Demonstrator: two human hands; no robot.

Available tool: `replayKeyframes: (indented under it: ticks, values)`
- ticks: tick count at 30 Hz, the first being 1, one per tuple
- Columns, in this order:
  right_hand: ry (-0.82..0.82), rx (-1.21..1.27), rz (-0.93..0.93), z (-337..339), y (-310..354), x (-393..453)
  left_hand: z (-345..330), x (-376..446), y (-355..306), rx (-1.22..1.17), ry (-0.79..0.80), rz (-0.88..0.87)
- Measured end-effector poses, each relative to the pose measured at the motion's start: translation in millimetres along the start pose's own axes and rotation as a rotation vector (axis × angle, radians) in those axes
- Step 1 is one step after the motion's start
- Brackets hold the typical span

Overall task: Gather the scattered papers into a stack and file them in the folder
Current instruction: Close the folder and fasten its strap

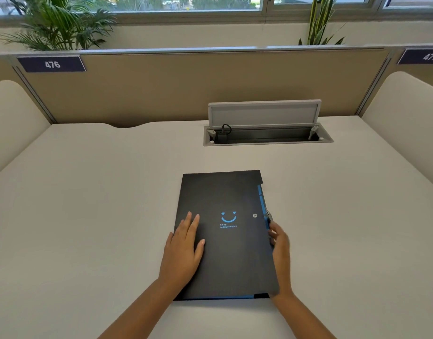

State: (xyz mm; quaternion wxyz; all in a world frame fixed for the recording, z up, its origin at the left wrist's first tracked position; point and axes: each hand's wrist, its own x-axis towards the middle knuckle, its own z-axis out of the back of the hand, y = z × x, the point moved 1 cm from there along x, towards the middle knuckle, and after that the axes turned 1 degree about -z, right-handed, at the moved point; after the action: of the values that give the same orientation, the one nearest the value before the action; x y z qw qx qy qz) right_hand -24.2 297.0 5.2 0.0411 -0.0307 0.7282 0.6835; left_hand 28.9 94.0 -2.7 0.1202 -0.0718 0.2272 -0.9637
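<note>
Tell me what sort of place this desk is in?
Probably a shared office or library study desk: numbered seat plates 476 and 477 on a divider panel, plus a flip-up cable box.

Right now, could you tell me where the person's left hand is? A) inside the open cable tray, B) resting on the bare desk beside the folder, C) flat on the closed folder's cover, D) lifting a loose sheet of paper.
C: the left hand lies palm-down, fingers spread, on the black cover of the closed folder.
</note>
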Motion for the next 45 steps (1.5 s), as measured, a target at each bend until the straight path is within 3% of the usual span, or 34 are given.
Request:
replayKeyframes:
  ticks: [3, 8, 12, 20, 45]
  values:
    - [-0.087, -0.184, 0.072, 8, -3, 2, -4, 1, 3, 0.073, 0.040, -0.004]
    - [0.026, -0.558, 0.298, 21, 0, 15, -9, 2, 4, 0.183, 0.091, 0.007]
    - [0.056, -0.570, 0.272, 29, -1, 27, -9, 2, 1, 0.182, 0.086, 0.002]
    - [0.230, -1.123, 0.412, 21, -12, 30, -10, 1, 2, 0.215, 0.080, -0.003]
    - [0.241, -1.383, 0.329, 13, -5, 33, -9, 2, 1, 0.185, 0.083, -0.009]
